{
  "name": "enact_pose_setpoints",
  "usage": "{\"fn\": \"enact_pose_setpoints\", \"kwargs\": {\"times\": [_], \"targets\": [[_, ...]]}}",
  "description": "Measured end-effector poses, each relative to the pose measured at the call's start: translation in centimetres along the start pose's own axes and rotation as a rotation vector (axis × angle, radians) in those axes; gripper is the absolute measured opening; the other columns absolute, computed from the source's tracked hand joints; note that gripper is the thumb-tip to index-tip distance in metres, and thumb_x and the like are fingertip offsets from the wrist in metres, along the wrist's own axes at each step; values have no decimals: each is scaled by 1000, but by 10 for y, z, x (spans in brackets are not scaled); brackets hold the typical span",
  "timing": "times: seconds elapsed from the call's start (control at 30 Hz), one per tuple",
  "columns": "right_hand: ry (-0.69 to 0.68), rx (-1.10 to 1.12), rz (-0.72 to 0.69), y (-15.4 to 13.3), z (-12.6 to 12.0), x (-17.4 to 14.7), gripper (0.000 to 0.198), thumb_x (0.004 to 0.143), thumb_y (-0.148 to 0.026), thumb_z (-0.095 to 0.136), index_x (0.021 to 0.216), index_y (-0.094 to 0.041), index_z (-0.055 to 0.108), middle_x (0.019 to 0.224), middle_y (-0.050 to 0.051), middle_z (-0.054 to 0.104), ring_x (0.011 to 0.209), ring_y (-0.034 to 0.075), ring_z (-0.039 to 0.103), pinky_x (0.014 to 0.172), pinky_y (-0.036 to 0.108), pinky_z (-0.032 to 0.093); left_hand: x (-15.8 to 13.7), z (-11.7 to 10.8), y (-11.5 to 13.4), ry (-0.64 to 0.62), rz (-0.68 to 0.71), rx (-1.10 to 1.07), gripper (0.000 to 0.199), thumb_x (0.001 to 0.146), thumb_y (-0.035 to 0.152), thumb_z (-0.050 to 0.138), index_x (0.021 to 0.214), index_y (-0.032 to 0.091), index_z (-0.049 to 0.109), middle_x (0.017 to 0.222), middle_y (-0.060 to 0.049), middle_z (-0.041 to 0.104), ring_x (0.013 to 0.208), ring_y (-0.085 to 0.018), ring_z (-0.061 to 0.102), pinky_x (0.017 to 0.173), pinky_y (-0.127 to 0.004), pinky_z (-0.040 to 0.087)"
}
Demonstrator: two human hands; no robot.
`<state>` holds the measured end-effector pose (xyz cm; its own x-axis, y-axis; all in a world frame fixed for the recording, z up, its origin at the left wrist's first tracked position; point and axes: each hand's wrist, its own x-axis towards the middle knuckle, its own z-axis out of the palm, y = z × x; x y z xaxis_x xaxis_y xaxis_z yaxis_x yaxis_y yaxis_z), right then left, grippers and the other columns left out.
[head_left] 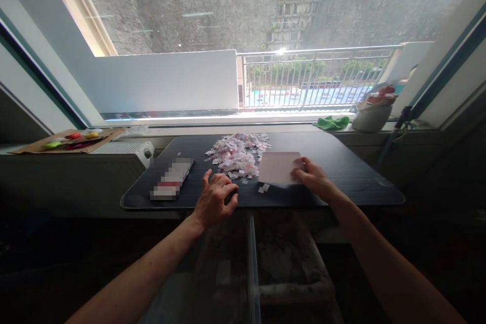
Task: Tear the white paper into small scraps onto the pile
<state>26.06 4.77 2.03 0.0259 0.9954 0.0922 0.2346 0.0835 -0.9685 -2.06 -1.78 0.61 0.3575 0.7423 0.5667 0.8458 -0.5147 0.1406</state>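
My right hand point(313, 177) grips the right edge of a pale pink rectangular card point(276, 168) between thumb and fingers. The card is tilted just beside a heap of small pinkish-white paper pieces point(239, 154) on the dark tabletop point(341, 162). At the table's near edge, my left hand point(217, 196) hovers with loosely curled fingers set apart, and nothing shows in it. Two loose paper bits point(264, 188) lie below the card, between my hands.
A blurred-out flat block point(170, 179) lies on the table's left. Beneath the table is a clear-sided bin point(253, 263) with pale contents. A radiator point(117, 149) stands left. On the sill are a green cloth point(332, 122) and a white pot point(372, 117).
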Motion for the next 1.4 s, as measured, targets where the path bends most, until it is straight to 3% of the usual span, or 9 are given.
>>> {"fn": "enact_pose_setpoints", "kwargs": {"times": [0.17, 0.43, 0.93, 1.07, 1.2, 1.4], "targets": [[-109, -16, 50, 4, -7, 7, 24, 61, -19, 60, 86, -20, 58, 82, 2, 68, 74, 17, 63, 65, 26, 51, 0, 1, -1, 5, 8, 0, 15, 79, 26, 54, 88, 21, 65, 88, -3, 62, 99, -23, 54, 109, -54, 18], [-254, 43, 142, -9, -14, 1, 25, 60, -15, 66, 84, -19, 61, 80, 1, 69, 73, 16, 63, 66, 25, 51, -1, 2, -2, 8, 12, 1, 16, 79, 26, 54, 90, 22, 65, 88, -3, 63, 98, -23, 54, 109, -54, 19], [-341, 45, 156, -24, -34, -16, 29, 57, -18, 70, 85, -18, 59, 77, 0, 67, 71, 14, 60, 62, 23, 48, -1, 1, -3, 11, 14, 0, 17, 79, 26, 53, 91, 22, 64, 87, -3, 64, 100, -23, 54, 108, -54, 19], [-226, 4, 84, -22, -38, -15, 27, 57, -20, 67, 83, -19, 59, 74, -1, 65, 68, 14, 60, 60, 24, 47, -1, 0, -1, 52, -12, -30, 18, 79, 26, 52, 91, 22, 64, 89, -3, 64, 101, -23, 54, 109, -53, 17], [-125, 72, -23, -12, -31, -12, 29, 59, -27, 66, 86, -20, 57, 74, -1, 66, 67, 15, 62, 63, 27, 49, 2, -6, -7, 151, -147, -62, 18, 80, 25, 50, 90, 23, 64, 89, -3, 65, 100, -23, 55, 108, -51, 19], [-72, 158, -62, -4, 19, -9, 33, 65, -31, 63, 95, -20, 54, 78, 1, 68, 66, 15, 63, 63, 29, 52, 1, -17, -36, 240, -282, 40, 15, 78, 21, 50, 85, 23, 63, 83, -2, 65, 96, -23, 56, 104, -50, 24]]}}
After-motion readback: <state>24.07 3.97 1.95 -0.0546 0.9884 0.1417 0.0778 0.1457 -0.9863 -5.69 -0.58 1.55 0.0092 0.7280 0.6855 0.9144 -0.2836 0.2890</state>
